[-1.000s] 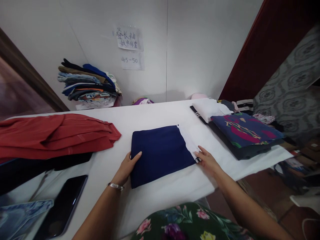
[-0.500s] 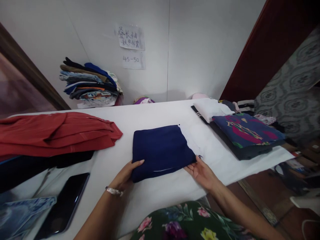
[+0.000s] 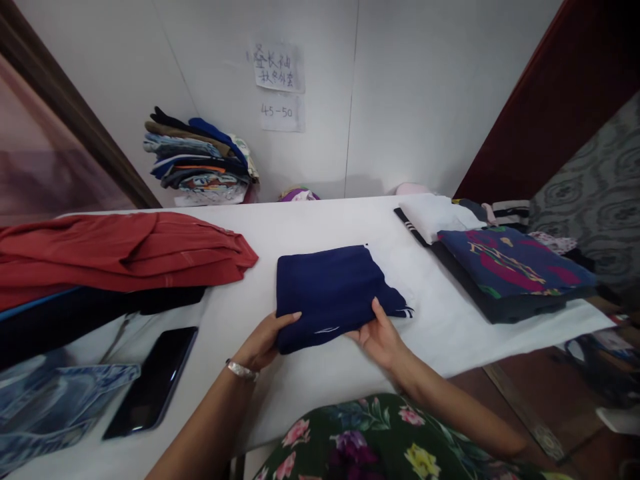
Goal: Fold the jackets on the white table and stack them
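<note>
A folded navy blue garment lies on the white table in front of me, with a white edge and small white stripes at its right corner. My left hand grips the near left corner, thumb on top and fingers hidden beneath the cloth. At the near edge, right of the middle, my right hand holds the fabric with its thumb above and fingers underneath. A small white mark shows on the front edge between my hands.
Left on the white table lie a red garment, dark clothing, a black phone and jeans. A tall stack of folded clothes rises behind. At right sits a folded pile topped by a patterned blue garment, beside a white one.
My right hand has moved inward from the garment's right corner along the near edge, and the striped corner now shows. My left hand keeps its hold. The view has shifted slightly left.
</note>
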Action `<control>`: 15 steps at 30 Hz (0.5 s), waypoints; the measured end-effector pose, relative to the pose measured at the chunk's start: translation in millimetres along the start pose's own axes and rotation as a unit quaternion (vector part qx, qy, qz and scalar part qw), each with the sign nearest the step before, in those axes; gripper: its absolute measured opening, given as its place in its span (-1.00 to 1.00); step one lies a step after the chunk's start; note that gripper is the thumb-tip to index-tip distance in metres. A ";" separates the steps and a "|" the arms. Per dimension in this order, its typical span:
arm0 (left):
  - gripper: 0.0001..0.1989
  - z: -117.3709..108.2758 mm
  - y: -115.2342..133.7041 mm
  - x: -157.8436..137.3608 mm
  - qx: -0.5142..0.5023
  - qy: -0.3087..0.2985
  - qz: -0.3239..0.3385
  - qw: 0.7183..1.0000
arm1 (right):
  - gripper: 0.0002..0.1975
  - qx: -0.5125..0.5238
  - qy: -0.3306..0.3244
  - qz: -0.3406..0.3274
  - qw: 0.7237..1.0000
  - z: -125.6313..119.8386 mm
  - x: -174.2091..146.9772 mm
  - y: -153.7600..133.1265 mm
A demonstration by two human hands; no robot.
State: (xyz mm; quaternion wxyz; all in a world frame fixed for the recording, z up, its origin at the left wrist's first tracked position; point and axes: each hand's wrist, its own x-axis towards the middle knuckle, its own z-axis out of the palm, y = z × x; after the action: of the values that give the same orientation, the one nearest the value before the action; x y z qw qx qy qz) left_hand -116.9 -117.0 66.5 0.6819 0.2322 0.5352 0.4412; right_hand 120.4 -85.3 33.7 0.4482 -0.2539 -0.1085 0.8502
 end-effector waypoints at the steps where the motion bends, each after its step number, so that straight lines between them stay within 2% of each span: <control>1: -0.50 1.7 -2.4 -1.5 -0.002 0.005 0.004 1.000 | -0.56 0.010 0.009 -0.016 1.000 0.9 0.5 0.4; 4: -0.56 7.4 -10.5 -6.3 -0.005 0.016 0.016 1.000 | -0.67 0.030 0.060 -0.055 0.996 0.2 1.5 6.6; 6: -0.59 10.5 -15.1 -9.6 -0.009 0.016 0.020 1.000 | -0.70 0.035 0.082 -0.054 0.995 -1.0 1.9 13.9; 11: -0.60 14.6 -18.4 -17.5 -0.012 0.006 0.019 1.000 | -0.71 0.035 0.073 -0.050 0.995 2.5 4.2 25.8; 15: -0.59 16.1 -20.2 -20.3 -0.010 0.010 0.017 1.000 | -0.76 0.034 0.093 -0.044 0.994 3.2 9.0 25.1</control>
State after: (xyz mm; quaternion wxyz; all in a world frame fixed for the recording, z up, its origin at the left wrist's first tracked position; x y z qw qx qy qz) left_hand -95.4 -141.9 66.3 0.6710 0.2297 0.5339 0.4603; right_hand 96.8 -92.2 23.0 0.5013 -0.3119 -0.0484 0.8057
